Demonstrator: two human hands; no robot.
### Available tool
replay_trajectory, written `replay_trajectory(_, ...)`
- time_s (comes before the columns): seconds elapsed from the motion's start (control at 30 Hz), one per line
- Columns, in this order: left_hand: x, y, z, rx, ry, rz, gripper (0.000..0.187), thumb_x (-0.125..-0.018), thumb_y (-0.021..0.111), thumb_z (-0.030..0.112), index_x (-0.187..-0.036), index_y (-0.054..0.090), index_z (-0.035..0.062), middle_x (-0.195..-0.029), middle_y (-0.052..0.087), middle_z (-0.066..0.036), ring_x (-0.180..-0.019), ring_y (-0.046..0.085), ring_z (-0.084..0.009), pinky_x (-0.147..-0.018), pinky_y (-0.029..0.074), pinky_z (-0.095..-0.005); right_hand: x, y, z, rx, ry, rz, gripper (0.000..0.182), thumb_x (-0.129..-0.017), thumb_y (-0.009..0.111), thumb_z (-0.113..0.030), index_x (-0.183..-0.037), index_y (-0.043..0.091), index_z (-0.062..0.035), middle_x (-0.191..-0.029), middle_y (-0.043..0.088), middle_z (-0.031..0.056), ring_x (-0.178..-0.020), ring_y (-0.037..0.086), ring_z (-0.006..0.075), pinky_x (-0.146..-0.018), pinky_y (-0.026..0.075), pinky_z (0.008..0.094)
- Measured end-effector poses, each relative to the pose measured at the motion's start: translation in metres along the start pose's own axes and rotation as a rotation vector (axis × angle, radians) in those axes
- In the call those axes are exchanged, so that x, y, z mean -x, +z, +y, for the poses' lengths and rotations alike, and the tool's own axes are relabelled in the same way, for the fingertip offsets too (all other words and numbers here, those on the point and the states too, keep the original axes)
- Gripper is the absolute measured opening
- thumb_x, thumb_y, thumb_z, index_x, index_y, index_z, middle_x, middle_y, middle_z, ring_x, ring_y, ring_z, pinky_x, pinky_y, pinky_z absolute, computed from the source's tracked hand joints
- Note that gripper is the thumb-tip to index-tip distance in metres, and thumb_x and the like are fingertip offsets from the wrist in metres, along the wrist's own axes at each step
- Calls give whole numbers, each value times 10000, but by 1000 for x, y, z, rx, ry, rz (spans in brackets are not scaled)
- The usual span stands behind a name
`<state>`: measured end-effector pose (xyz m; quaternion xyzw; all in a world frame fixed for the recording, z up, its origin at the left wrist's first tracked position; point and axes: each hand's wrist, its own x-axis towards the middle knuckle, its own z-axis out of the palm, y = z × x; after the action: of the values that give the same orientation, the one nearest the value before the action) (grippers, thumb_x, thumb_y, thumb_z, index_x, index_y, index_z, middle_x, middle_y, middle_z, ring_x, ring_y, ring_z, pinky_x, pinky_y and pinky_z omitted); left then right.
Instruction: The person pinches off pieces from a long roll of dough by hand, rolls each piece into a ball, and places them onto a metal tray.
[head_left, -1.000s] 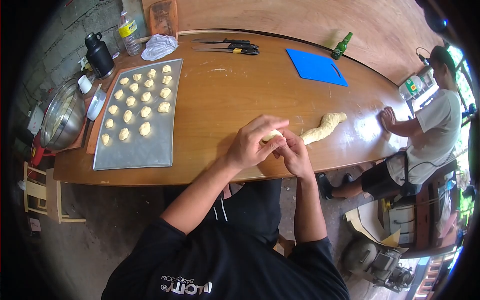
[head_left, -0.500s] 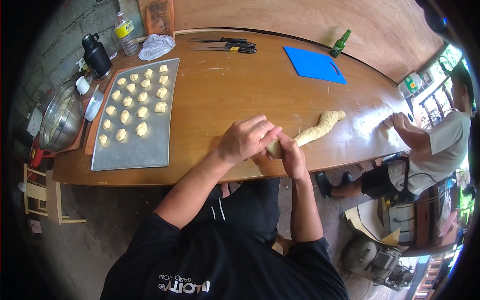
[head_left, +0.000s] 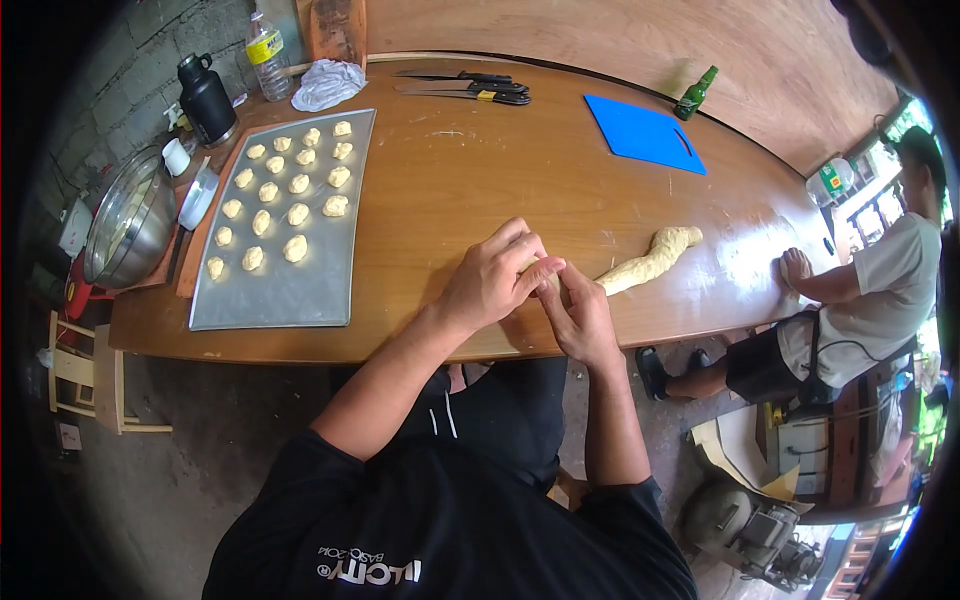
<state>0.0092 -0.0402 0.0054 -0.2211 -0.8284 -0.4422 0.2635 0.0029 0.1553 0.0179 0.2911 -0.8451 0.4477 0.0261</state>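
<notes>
Close over the table's front edge, my left hand (head_left: 493, 280) and my right hand (head_left: 582, 322) meet with fingers curled round a small piece of dough (head_left: 555, 284). Most of that piece is hidden by my fingers and thumbs. Just to the right of my right hand, a long rope of dough (head_left: 655, 262) lies on the brown table (head_left: 430, 210), its near end partly behind the hand. To the left, a grey metal baking sheet (head_left: 270, 306) bears several small dough lumps in loose rows.
Several knives (head_left: 480, 90) lie at the back, with a blue cutting board (head_left: 640, 133) and green bottle (head_left: 696, 93) to their right. A steel bowl (head_left: 130, 235), black flask (head_left: 207, 100) and plastic bottle (head_left: 268, 62) stand left. Another person (head_left: 885, 290) sits at the right end.
The view has shifted slightly. My hands have turned a little around the small dough piece, which shows less now. The other person's hand has lowered towards the table.
</notes>
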Motion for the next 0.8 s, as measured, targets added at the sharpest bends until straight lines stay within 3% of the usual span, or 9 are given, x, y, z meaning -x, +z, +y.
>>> replay_trajectory(0.13, -8, 12, 7, 93, 9, 99, 260, -1081, 725, 275, -1030, 711, 20, -947, 739, -185, -726, 739, -344, -688, 595, -454, 0, 0, -2, -25, 25, 21, 184, -1066, 702, -153, -1045, 648, 21, -747, 611, 181, -606, 567, 302, -601, 456, 434)
replay_trajectory(0.2, -9, 12, 7, 84, 33, 99, 261, -1083, 721, 255, -972, 702, 20, -894, 737, -185, -717, 738, -348, -677, 594, -473, 0, 0, -4, -33, 28, 15, 164, -1072, 678, -136, -1071, 645, 25, -799, 644, 213, -674, 633, 367, -643, 490, 462)
replay_trajectory(0.27, -5, 10, 4, -192, 27, -18, 375, -1091, 709, 300, -855, 650, 14, -760, 706, -180, -686, 725, -375, -626, 570, -490, 2, 5, 5, -9, -41, 35, 155, -1074, 664, -127, -1092, 645, 26, -834, 659, 227, -726, 655, 401, -669, 505, 479)
replay_trajectory(0.4, -11, -11, 13, -196, -38, -137, 476, -1097, 692, 384, -806, 615, 15, -705, 680, -184, -667, 713, -398, -594, 552, -494, 3, 6, 15, 21, -83, 8, 190, -1055, 671, -133, -1150, 640, 28, -907, 683, 247, -835, 686, 464, -726, 535, 516)
replay_trajectory(0.47, -15, -20, 18, -204, -80, -237, 528, -1092, 684, 445, -784, 620, 21, -679, 663, -196, -651, 705, -411, -585, 543, -492, 1, 4, 14, 16, -137, 7, 204, -1041, 689, -145, -1143, 640, 25, -905, 686, 245, -836, 686, 464, -728, 539, 510)
replay_trajectory(0.53, -12, -14, 5, -179, -47, -208, 524, -1089, 690, 443, -781, 620, 24, -683, 664, -198, -648, 708, -404, -584, 542, -497, -3, 5, 13, 5, -198, -2, 220, -1026, 707, -157, -1135, 639, 21, -903, 689, 243, -836, 686, 463, -730, 544, 505)
replay_trajectory(0.7, 0, -13, -13, -217, 16, -224, 489, -1068, 724, 425, -789, 632, 34, -693, 675, -195, -654, 718, -391, -583, 556, -500, 5, 12, 23, 213, -153, -41, 187, -1019, 734, -169, -1065, 665, -1, -838, 669, 214, -746, 668, 432, -690, 523, 494)
replay_trajectory(0.77, -2, -16, -30, -416, 247, -103, 445, -1048, 753, 397, -806, 641, 41, -706, 686, -185, -678, 724, -389, -585, 575, -487, 4, 15, 26, 237, -174, -29, 183, -1027, 733, -174, -1045, 663, -5, -813, 664, 208, -719, 660, 437, -665, 519, 495)
replay_trajectory(0.8, -9, -21, -42, -463, 198, -38, 428, -1044, 758, 385, -807, 643, 47, -718, 694, -175, -677, 724, -389, -580, 580, -481, 5, 15, 20, 285, -202, -22, 191, -1037, 731, -185, -993, 645, -20, -762, 648, 196, -680, 653, 439, -629, 515, 497)
